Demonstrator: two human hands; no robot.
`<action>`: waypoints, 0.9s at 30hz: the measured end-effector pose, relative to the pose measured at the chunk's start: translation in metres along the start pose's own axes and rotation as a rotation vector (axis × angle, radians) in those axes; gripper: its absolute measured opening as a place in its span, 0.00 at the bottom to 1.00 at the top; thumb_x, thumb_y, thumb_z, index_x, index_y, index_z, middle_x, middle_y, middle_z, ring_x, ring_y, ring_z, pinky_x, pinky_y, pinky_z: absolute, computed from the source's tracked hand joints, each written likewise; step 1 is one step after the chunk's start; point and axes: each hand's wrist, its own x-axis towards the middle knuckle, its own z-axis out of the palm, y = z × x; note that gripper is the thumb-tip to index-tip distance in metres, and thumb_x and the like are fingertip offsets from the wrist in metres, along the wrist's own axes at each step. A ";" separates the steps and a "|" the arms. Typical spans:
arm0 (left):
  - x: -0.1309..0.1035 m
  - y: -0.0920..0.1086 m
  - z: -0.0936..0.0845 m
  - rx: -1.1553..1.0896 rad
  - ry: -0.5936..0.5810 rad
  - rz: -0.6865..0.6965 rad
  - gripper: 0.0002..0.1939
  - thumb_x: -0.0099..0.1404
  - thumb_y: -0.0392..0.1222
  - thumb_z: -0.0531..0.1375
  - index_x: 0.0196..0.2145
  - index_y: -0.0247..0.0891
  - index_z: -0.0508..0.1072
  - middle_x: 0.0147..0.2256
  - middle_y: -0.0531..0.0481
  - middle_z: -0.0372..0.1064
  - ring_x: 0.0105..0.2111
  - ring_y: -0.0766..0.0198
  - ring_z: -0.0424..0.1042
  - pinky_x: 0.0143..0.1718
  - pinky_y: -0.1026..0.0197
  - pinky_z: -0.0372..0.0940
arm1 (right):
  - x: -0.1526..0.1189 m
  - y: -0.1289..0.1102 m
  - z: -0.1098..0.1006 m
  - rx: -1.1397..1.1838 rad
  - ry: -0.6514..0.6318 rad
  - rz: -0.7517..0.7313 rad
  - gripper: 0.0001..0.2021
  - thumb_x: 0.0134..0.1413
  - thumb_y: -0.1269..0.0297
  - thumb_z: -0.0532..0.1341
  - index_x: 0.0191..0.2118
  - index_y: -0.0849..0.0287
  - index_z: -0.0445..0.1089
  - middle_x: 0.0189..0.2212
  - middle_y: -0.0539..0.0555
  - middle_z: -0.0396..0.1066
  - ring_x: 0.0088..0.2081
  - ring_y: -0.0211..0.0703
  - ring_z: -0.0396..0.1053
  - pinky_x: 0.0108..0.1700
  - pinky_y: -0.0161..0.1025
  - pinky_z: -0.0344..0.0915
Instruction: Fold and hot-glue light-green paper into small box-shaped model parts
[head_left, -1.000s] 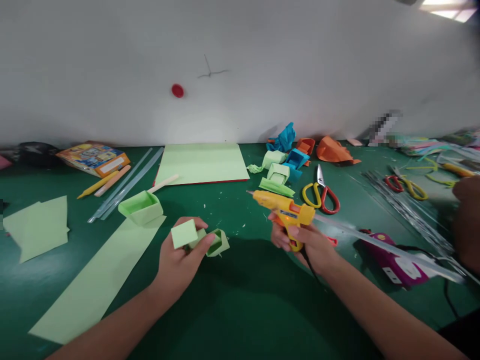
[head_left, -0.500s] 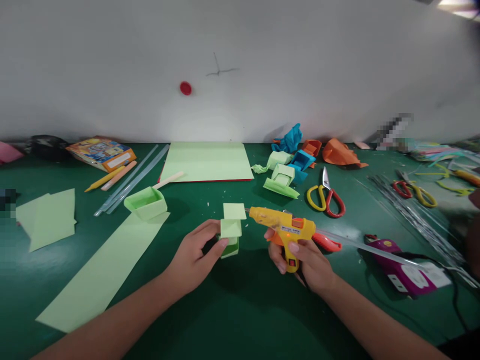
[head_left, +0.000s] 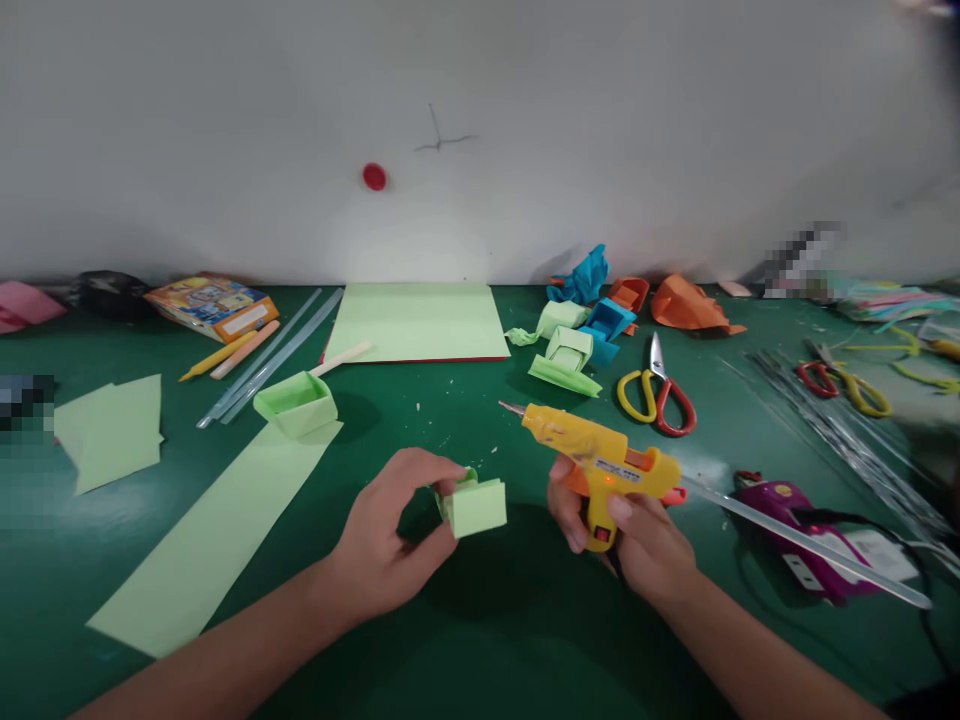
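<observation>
- Folded green paper piece (head_left: 480, 508) is in the left hand (head_left: 382, 530), above the near middle of the table (head_left: 420, 650); one flat, pale face is turned toward the viewer.
- The left grip is closed on it, thumb below and fingers above, pinching its left side. Part of it lies behind the fingers, so its full shape cannot be told.
- The right hand (head_left: 652, 545) is wrapped around the handle of a yellow glue gun (head_left: 581, 440). A small orange light glows on its body, and a clear glue stick (head_left: 802, 540) runs out of the back.
- The nozzle (head_left: 513, 408) points left, beyond the paper and apart from it; no glue is being laid at this instant.
- By my reading, the step in hand is positioning paper and gun for gluing. Applying glue would call for a steady pinch, the intended face exposed, and the hot tip clear of the fingers.
- To the left, an open green paper box (head_left: 300, 408) sits at the far end of a long paper strip (head_left: 217, 540).
- Scissors (head_left: 657, 385) lie beyond the gun.
</observation>
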 end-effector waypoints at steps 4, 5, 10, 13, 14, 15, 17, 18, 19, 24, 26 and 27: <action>0.013 0.004 0.004 0.027 -0.019 -0.030 0.09 0.66 0.29 0.57 0.39 0.41 0.72 0.35 0.51 0.70 0.32 0.65 0.71 0.32 0.65 0.66 | -0.003 -0.006 -0.001 0.001 -0.031 -0.029 0.21 0.66 0.45 0.55 0.53 0.55 0.68 0.24 0.49 0.66 0.24 0.40 0.57 0.28 0.40 0.53; 0.015 0.004 0.006 0.020 -0.003 -0.074 0.07 0.67 0.31 0.57 0.38 0.41 0.72 0.33 0.51 0.69 0.30 0.66 0.70 0.30 0.66 0.65 | -0.004 -0.008 -0.001 0.003 -0.031 -0.028 0.21 0.66 0.45 0.55 0.52 0.55 0.69 0.24 0.49 0.66 0.23 0.40 0.57 0.28 0.40 0.53; 0.013 -0.002 0.017 -0.038 0.002 -0.203 0.05 0.71 0.38 0.57 0.35 0.40 0.70 0.31 0.52 0.67 0.28 0.67 0.68 0.29 0.65 0.64 | -0.007 -0.015 -0.006 -0.019 -0.074 -0.004 0.22 0.66 0.44 0.56 0.53 0.55 0.69 0.26 0.51 0.67 0.23 0.41 0.57 0.27 0.40 0.54; 0.011 -0.002 0.018 -0.008 -0.023 -0.116 0.04 0.69 0.36 0.58 0.34 0.40 0.69 0.31 0.52 0.69 0.28 0.67 0.69 0.29 0.66 0.65 | -0.013 -0.017 -0.010 -0.044 -0.138 0.018 0.22 0.67 0.45 0.56 0.56 0.53 0.70 0.27 0.51 0.68 0.24 0.40 0.56 0.26 0.39 0.53; 0.010 -0.002 0.018 0.004 -0.027 -0.078 0.04 0.68 0.35 0.58 0.34 0.40 0.70 0.32 0.51 0.70 0.30 0.65 0.70 0.30 0.65 0.67 | -0.015 -0.017 -0.012 -0.050 -0.160 0.026 0.21 0.68 0.46 0.56 0.56 0.53 0.71 0.27 0.51 0.68 0.24 0.39 0.56 0.26 0.38 0.53; 0.009 -0.002 0.017 0.013 -0.026 -0.045 0.04 0.68 0.35 0.58 0.34 0.40 0.70 0.33 0.49 0.71 0.32 0.64 0.72 0.32 0.64 0.68 | -0.017 -0.018 -0.013 -0.057 -0.180 0.034 0.21 0.68 0.47 0.56 0.57 0.52 0.71 0.28 0.52 0.68 0.25 0.39 0.56 0.26 0.38 0.54; 0.009 -0.002 0.015 0.032 -0.020 -0.024 0.04 0.67 0.34 0.58 0.34 0.40 0.70 0.35 0.47 0.72 0.36 0.62 0.73 0.35 0.62 0.70 | -0.020 -0.018 -0.014 -0.085 -0.205 0.042 0.21 0.69 0.48 0.56 0.58 0.53 0.72 0.29 0.52 0.68 0.26 0.40 0.58 0.26 0.38 0.55; 0.008 -0.002 0.014 0.040 -0.018 -0.029 0.04 0.67 0.34 0.59 0.34 0.40 0.70 0.36 0.46 0.72 0.36 0.61 0.74 0.36 0.62 0.71 | -0.021 -0.018 -0.014 -0.105 -0.208 0.043 0.21 0.69 0.48 0.56 0.58 0.53 0.72 0.29 0.53 0.68 0.26 0.40 0.59 0.27 0.38 0.56; 0.008 -0.002 0.013 0.048 -0.018 -0.040 0.04 0.67 0.34 0.59 0.34 0.40 0.70 0.36 0.46 0.73 0.36 0.61 0.74 0.36 0.61 0.71 | -0.021 -0.018 -0.014 -0.127 -0.211 0.042 0.21 0.70 0.48 0.55 0.58 0.53 0.73 0.30 0.53 0.68 0.27 0.40 0.60 0.27 0.39 0.58; 0.007 -0.004 0.011 0.084 -0.041 -0.087 0.08 0.66 0.35 0.58 0.28 0.40 0.70 0.36 0.46 0.74 0.35 0.61 0.75 0.34 0.62 0.71 | -0.017 -0.020 -0.013 -0.289 -0.245 -0.021 0.19 0.70 0.50 0.56 0.54 0.55 0.75 0.28 0.53 0.68 0.26 0.41 0.62 0.25 0.38 0.60; 0.007 -0.004 0.011 0.080 -0.037 -0.078 0.09 0.66 0.35 0.58 0.27 0.40 0.70 0.36 0.46 0.73 0.34 0.62 0.75 0.34 0.62 0.70 | -0.016 -0.019 -0.013 -0.347 -0.243 -0.063 0.19 0.69 0.50 0.56 0.52 0.56 0.75 0.27 0.53 0.68 0.26 0.42 0.63 0.24 0.39 0.61; 0.007 -0.004 0.010 0.078 -0.032 -0.072 0.09 0.66 0.34 0.58 0.27 0.40 0.71 0.36 0.47 0.73 0.34 0.62 0.75 0.33 0.62 0.70 | -0.016 -0.019 -0.013 -0.369 -0.239 -0.083 0.18 0.69 0.51 0.56 0.51 0.56 0.76 0.27 0.54 0.69 0.26 0.43 0.64 0.24 0.39 0.62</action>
